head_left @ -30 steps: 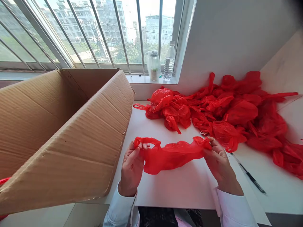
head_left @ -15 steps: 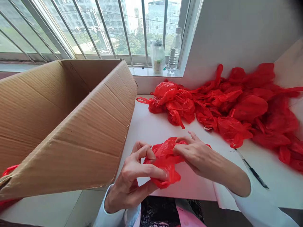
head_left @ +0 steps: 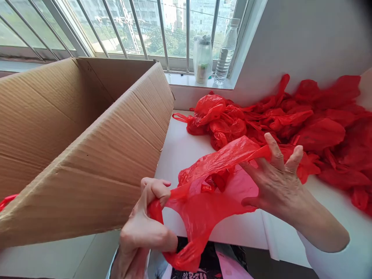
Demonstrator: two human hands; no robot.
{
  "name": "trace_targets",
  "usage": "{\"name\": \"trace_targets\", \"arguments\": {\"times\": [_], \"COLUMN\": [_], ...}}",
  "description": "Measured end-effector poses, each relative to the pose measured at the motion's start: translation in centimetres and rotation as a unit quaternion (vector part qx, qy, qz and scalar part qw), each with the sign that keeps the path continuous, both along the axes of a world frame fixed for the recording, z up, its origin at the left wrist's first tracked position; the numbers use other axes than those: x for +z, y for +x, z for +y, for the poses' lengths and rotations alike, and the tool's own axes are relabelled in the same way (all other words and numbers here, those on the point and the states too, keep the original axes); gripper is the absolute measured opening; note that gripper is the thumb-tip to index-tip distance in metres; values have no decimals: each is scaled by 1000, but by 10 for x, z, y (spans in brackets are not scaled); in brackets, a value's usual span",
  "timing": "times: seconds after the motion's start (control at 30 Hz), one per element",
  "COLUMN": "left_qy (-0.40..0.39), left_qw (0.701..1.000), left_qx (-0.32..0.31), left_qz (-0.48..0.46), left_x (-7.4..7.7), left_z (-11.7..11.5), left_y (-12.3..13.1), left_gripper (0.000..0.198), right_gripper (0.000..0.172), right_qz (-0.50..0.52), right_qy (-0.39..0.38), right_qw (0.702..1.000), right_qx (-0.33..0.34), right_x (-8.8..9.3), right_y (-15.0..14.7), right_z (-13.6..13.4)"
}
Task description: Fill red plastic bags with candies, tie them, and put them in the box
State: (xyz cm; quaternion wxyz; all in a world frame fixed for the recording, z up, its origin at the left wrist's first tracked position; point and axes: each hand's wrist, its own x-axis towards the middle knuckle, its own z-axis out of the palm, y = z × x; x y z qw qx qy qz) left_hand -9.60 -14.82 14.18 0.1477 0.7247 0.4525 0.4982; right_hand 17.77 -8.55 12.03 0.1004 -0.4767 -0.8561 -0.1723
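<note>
A thin red plastic bag [head_left: 200,209] is stretched between my two hands with its mouth wide. My left hand [head_left: 148,224] has its fingers wrapped round one handle loop of the bag. On the far side of the mouth, my right hand [head_left: 276,186] has its fingers spread. Part of it is inside the bag, pushing the edge outward, and two fingers point up outside. Some small dark red packaging with pale print [head_left: 212,184] shows in the bag; its kind I cannot make out.
A large open cardboard box [head_left: 116,155] stands on the left. A heap of red plastic bags [head_left: 290,120] lies along the wall on the white table [head_left: 186,143]. A water bottle [head_left: 225,54] and a bagged jar [head_left: 202,62] stand on the sill by the barred window.
The crumpled bag has been pulled wide between my hands. My left hand came down and left with a handle; my right moved right, its fingers spreading. The view shifted slightly.
</note>
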Motion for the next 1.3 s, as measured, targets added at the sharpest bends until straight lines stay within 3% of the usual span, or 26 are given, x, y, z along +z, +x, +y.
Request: {"name": "trace_targets", "arguments": {"times": [0.07, 0.1, 0.2, 0.23, 0.3, 0.37, 0.43, 0.53, 0.63, 0.8, 0.9, 1.0, 1.03, 1.1, 1.17, 1.23, 1.3], "left_qy": [4, -3, -27, -26, -17, -13, -11, -9, -23, -54, -56, -76, -90, -119, -138, -147, -146], "left_qw": [1000, 1000, 999, 999, 999, 998, 999, 999, 998, 998, 998, 996, 994, 988, 983, 979, 977], "left_qx": [0, 1, 27, 28, 32, 40, 37, 29, 35, 32, 10, 13, 21, 37, 44, 38, 36], "left_qz": [-20, -18, 29, 36, 40, 36, 37, 45, 40, -3, -16, -40, -55, -87, -117, -136, -153], "left_x": [-1, -3, -10, -13, -18, -22, -24, -25, -25, -26, -27, -27, -27, -27, -26, -27, -28], "left_z": [3, 5, 9, 9, 8, 7, 6, 4, 2, -3, -6, -7, -7, -7, -7, -6, -6], "left_y": [4, 7, 17, 21, 27, 31, 32, 31, 31, 30, 29, 29, 30, 33, 36, 38, 38], "left_gripper": [47, 43, 35, 32, 26, 23, 22, 22, 23, 34, 38, 37, 37, 35, 34, 33, 33], "right_gripper": [75, 68, 29, 22, 27, 32, 29, 21, 28, 28, 26, 28, 30, 25, 22, 25, 31], "right_qz": [35, 54, 188, 262, 370, 340, 237, 162, 124, 131, 167, 245, 288, 453, 502, 474, 395], "right_qy": [-33, -69, -185, -189, -144, -111, -135, -156, -139, -128, -140, -144, -148, -175, -179, -160, -135], "right_qw": [999, 995, 956, 940, 918, 916, 920, 918, 912, 915, 927, 928, 922, 865, 845, 865, 902], "right_qx": [26, 54, 127, 111, -11, -179, -282, -328, -366, -358, -306, -240, -213, -122, -46, 41, 109], "right_x": [4, 6, 7, 4, -7, -25, -49, -85, -113, -128, -116, -80, -64, -28, 2, 18, 20], "right_y": [0, 2, 21, 32, 56, 77, 89, 89, 84, 87, 92, 95, 93, 84, 62, 27, -12], "right_z": [0, 2, 16, 24, 45, 68, 88, 104, 103, 93, 82, 53, 40, 11, -15, -31, -33]}}
